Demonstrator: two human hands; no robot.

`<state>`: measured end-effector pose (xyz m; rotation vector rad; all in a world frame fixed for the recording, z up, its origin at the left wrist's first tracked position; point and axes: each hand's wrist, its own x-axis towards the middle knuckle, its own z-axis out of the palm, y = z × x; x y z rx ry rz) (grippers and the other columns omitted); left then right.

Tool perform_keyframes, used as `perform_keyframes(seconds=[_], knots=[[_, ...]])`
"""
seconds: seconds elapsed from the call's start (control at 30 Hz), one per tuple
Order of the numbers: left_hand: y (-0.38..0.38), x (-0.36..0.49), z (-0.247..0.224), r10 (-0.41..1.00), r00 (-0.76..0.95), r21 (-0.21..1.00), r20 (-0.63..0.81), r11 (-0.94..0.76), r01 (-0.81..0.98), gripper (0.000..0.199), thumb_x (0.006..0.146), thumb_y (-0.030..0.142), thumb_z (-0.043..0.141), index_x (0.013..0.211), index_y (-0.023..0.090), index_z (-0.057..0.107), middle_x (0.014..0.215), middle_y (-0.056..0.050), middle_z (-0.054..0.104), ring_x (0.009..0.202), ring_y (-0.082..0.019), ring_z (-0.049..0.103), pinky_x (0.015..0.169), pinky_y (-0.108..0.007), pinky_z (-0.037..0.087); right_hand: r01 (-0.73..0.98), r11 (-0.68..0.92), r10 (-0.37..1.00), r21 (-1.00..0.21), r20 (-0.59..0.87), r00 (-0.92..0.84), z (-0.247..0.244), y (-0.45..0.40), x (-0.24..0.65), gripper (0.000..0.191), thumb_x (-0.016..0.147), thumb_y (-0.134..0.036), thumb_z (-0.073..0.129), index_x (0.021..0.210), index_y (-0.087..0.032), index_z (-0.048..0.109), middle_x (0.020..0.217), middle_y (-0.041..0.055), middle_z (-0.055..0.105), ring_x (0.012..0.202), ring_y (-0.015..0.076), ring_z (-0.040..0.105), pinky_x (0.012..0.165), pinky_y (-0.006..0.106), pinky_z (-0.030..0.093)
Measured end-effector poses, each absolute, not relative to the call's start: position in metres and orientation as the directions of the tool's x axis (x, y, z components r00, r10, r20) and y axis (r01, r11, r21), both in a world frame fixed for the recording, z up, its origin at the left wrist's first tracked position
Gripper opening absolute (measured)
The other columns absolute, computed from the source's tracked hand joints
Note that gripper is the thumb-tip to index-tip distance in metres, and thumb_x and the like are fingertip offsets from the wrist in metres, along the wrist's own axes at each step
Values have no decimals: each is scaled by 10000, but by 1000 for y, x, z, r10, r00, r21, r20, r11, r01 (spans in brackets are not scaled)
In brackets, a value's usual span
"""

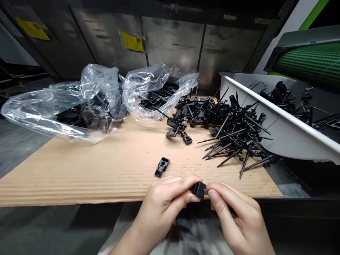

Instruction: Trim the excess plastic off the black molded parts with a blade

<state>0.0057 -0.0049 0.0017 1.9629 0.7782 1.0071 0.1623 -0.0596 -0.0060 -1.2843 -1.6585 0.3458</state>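
Between the thumb and fingers of my left hand [170, 198] is a small black plastic block [199, 189], held just over the front edge of the cardboard. My right hand [233, 212] is pinched closed against the block's right side; what its fingertips hold, if anything, is hidden. A similar black plastic part [162, 166] lies alone on the cardboard, just beyond my left hand. Farther back lies another small black part [186, 138], beside a heap of black plastic pieces [233, 131] with long thin spikes.
Two clear plastic bags [99, 85] with black parts stand at the back left of the cardboard sheet [79, 170]. On the right, a white bin [255, 124] holds more black pieces. A metal panel [172, 42] closes off the back; a green roller [308, 65] sits upper right.
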Motion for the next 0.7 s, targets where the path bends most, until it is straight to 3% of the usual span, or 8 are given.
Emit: perform_keyframes(seconds=[0.33,0.53,0.7], knots=[[-5,9,-2,718,486,719,498,-655,232,170,830,96,546,946,120,667,744,-23,720,674,-128,663,655,-162,464,538,355,900,-764,435,23,-6,-56,161,179,856,-102,453,796,-237,553,703,-44,591,649,74,577,608,153,426],[-10,10,-1,745,452,732,490,-634,251,173,831,88,526,930,96,669,717,-32,717,661,-128,672,634,-148,476,544,368,900,-754,436,-4,-4,-55,165,184,850,-92,454,743,-224,522,651,-50,561,593,73,550,590,147,426],[-8,12,1,770,430,752,471,-605,260,192,805,65,538,928,72,685,703,-34,735,642,-120,682,633,-128,481,561,340,937,-755,321,-136,-1,-55,169,207,856,-133,449,676,-200,527,613,-29,555,574,91,562,558,160,433]])
